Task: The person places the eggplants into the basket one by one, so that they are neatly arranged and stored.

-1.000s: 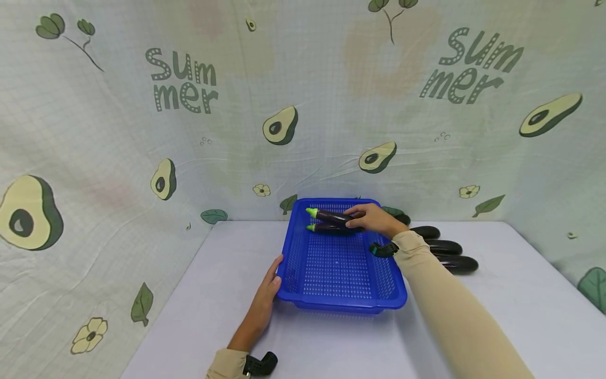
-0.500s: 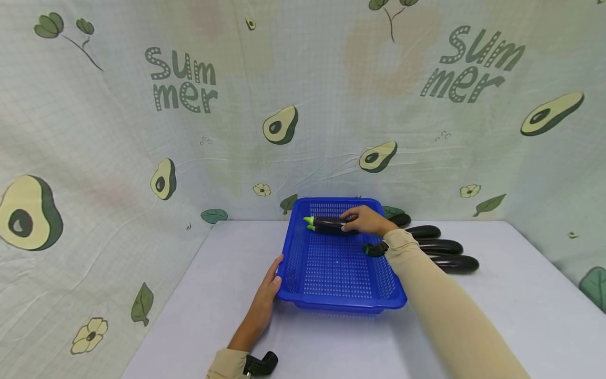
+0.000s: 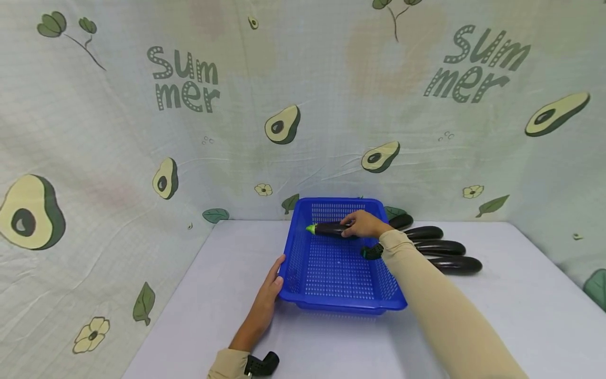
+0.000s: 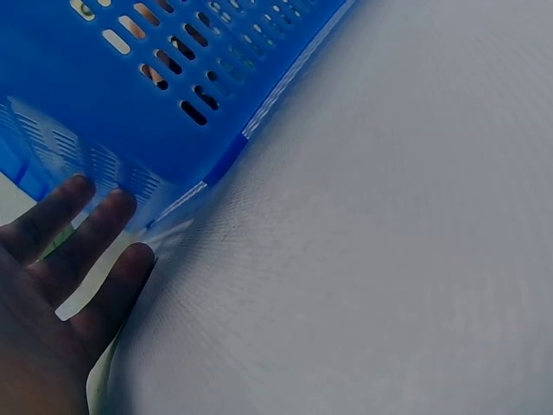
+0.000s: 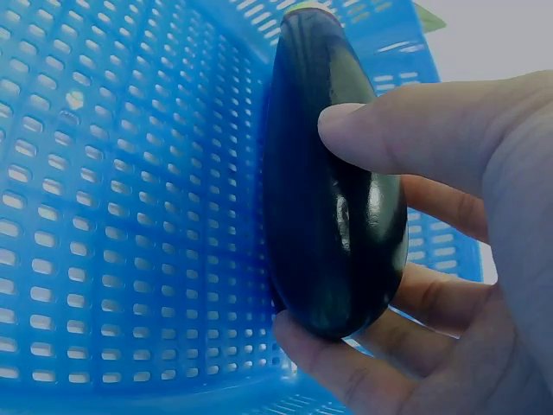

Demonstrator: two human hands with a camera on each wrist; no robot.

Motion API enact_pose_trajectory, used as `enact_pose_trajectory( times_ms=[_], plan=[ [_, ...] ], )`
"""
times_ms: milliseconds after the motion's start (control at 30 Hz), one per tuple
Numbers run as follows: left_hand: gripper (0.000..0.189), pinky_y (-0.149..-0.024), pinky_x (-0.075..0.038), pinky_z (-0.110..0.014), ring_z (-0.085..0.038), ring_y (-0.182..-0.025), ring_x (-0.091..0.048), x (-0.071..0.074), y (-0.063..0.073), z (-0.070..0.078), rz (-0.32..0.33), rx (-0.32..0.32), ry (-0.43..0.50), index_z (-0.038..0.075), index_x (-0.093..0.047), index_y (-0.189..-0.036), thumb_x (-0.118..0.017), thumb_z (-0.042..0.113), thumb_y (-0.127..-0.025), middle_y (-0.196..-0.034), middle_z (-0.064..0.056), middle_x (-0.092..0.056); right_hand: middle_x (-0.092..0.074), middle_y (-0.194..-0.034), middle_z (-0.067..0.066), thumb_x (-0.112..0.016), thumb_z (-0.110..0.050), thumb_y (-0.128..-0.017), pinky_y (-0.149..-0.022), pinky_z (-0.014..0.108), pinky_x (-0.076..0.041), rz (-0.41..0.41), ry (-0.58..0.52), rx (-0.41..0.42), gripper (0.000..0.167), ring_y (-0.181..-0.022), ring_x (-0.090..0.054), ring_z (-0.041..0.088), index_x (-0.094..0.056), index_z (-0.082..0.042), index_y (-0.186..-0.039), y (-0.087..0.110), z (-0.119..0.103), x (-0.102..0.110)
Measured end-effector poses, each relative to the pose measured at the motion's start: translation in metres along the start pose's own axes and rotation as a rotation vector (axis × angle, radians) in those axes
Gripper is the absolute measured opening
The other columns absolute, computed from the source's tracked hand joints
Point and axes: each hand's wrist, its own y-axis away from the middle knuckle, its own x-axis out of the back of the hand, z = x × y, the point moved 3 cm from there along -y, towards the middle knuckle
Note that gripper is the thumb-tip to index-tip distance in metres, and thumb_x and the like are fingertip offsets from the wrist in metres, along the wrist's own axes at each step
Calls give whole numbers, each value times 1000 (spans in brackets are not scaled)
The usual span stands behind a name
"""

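A blue perforated plastic basket (image 3: pixel 338 302) stands on the white table. Inside its far part lies a dark purple eggplant (image 3: pixel 326 229) with a bright green cap pointing left. My right hand (image 3: pixel 364 225) grips it by the thick right end. In the right wrist view the thumb lies across the eggplant (image 5: pixel 333 216) and the other fingers curl under its far side. Only one eggplant can be made out in the basket; another is hidden from view. My left hand (image 3: pixel 265 302) touches the basket's left side, its fingers (image 4: pixel 91 225) extended against the outer wall.
Several more eggplants (image 3: pixel 456 265) lie in a row on the table just right of the basket, partly behind my right forearm. A printed cloth (image 3: pixel 331 168) with avocados hangs behind the table. Each wrist carries a small black device (image 3: pixel 262 364).
My right hand has brought its eggplant down and nearer, over the second eggplant, whose green cap showed earlier and no longer does. The left hand stays at the basket's side.
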Motion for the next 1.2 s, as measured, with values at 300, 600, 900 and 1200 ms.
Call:
enact_pose_trajectory(
  times_ms=[300, 600, 900, 1200],
  plan=[
    [54, -117, -10, -64, -31, -152, -13, 0, 0, 3, -9, 2, 8, 32, -22, -160, -32, 39, -107, -166, -2, -17, -69, -108, 16, -77, -14, -86, -75, 36, -50, -25, 64, -6, 42, -86, -60, 22, -68, 5, -122, -2, 0, -1],
    [55, -117, -9, -63, -30, -152, -12, -1, 0, 5, -8, 0, 7, 31, -23, -160, -33, 37, -107, -166, -2, -17, -66, -118, 19, -77, -15, -86, -85, 44, -52, -37, 114, -6, 43, -100, -62, 28, -67, 5, -123, -3, 0, -2],
    [55, -117, -9, -64, -31, -152, -12, 0, 0, 5, -7, 0, 5, 31, -22, -160, -33, 37, -107, -166, -3, -16, -68, -112, 17, -79, -15, -83, -86, 44, -52, -9, 161, -28, 41, -100, -61, 28, -69, 4, -118, -6, 1, -3],
    [55, -117, -9, -64, -31, -152, -13, -1, 0, 4, 0, -4, 11, 30, -24, -160, -34, 36, -107, -166, -4, -18, -67, -115, 17, -78, -15, -85, -85, 43, -52, -12, 191, -31, 39, -101, -61, 28, -70, 2, -119, -6, -1, -4]
  ],
)
